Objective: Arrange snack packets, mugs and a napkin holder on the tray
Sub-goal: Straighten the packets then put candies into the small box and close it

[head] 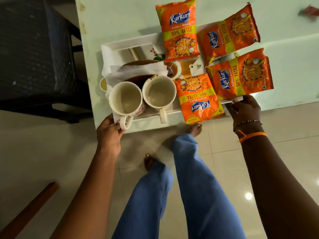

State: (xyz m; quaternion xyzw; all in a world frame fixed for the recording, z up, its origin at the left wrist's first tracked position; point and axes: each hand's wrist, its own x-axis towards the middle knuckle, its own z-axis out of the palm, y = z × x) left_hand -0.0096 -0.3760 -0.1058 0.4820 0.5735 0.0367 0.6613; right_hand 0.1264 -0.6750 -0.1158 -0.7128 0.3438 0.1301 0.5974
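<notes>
Our white rectangular tray (131,42) sits at the bench's (120,16) near-left corner, loaded with four orange foil snack packets (179,30), two cream ceramic mugs (126,100) and a brown napkin holder stuffed with white napkins (138,69). Our left hand (108,133) fingers clench the tray's near-left corner; our right hand (245,109) fingers grasp its near-right rim. We judge the risk is tilt: the overhanging packets may slide and the mugs may tip. The near edge is just beside us, a dark woven chair (34,49) crowds the left, and open floor lies behind.
</notes>
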